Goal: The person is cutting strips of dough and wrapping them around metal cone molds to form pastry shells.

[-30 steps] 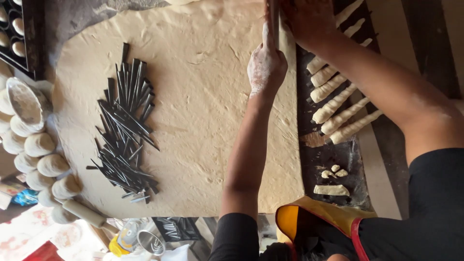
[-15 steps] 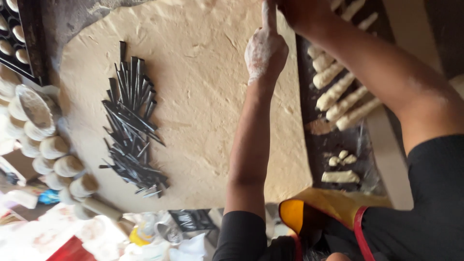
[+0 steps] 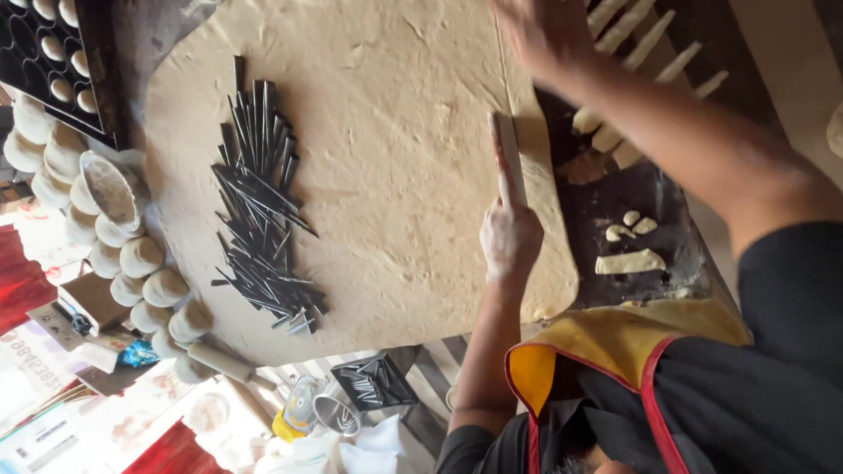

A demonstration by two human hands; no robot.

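A large sheet of rolled dough (image 3: 369, 158) covers the worktop. My left hand (image 3: 509, 239) grips a thin wooden stick (image 3: 507, 154), index finger stretched along it, pressing it onto the dough near the sheet's right edge. A narrow strip of dough (image 3: 543, 189) lies to the right of the stick. My right hand (image 3: 543, 35) is blurred at the top of the view, fingers apart, over the far end of that strip. It is hard to tell whether it touches the dough.
A pile of dark metal rods (image 3: 262, 206) lies on the left part of the sheet. Dough balls (image 3: 140, 259) line the left edge beside a dark tray (image 3: 97, 96). Rolled dough sticks (image 3: 615, 132) and scraps (image 3: 628, 261) rest on the dark surface at right. A rolling pin (image 3: 219, 360) lies at the near edge.
My left hand has drawn the stick down the dough's right edge toward my body. My right hand stays at the far end. The camera view has shifted closer.
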